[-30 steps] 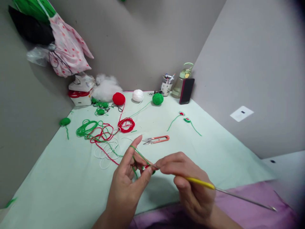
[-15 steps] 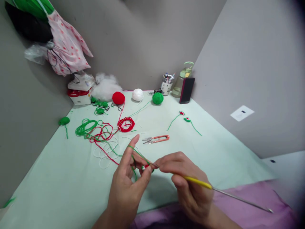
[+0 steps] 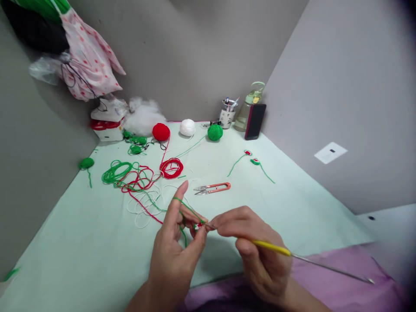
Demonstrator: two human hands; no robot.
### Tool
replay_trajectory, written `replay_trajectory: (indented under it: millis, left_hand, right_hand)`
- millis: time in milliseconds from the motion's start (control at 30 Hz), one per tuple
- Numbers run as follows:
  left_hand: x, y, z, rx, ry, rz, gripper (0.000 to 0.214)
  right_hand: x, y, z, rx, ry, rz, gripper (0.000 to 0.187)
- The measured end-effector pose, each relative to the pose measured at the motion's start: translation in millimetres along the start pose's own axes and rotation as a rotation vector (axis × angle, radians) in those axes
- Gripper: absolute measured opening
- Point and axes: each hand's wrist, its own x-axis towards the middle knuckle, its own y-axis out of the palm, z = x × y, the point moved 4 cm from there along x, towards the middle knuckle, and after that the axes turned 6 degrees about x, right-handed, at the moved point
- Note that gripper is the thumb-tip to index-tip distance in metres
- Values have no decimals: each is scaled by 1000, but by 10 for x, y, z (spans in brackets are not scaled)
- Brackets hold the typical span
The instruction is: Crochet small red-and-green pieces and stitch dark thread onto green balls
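Note:
Between thumb and fingers, my left hand [image 3: 177,247] pinches a small crochet piece [image 3: 199,226] in red, white and green. A strand of green yarn [image 3: 190,207] runs from the piece up over my raised left index finger. My right hand [image 3: 260,247] grips a crochet hook [image 3: 273,247] with a yellow handle; its tip meets the piece at my left fingertips, and its other metal end points down to the right. Just beyond my hands lie orange thread snips [image 3: 212,188]. Part of the piece is hidden by my fingers.
Loose green yarn [image 3: 117,172], a red yarn coil [image 3: 172,168] and white strands lie left. Red [image 3: 161,131], white [image 3: 187,127] and green [image 3: 215,132] balls stand behind. Two small crochet pieces [image 3: 255,161] lie right, before a phone [image 3: 255,121] and bottle [image 3: 244,113].
Both hands stay nearly where they were, with the hook tip still at the crochet piece. The piece has tilted slightly in my left fingers, and the view has shifted a little.

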Motion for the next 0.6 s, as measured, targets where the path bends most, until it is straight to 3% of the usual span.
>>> replay_trajectory:
  millis: [600]
  left_hand:
    - [-4, -21, 14, 129, 59, -45, 76]
  right_hand:
    - [24, 30, 37, -149, -59, 2, 25]
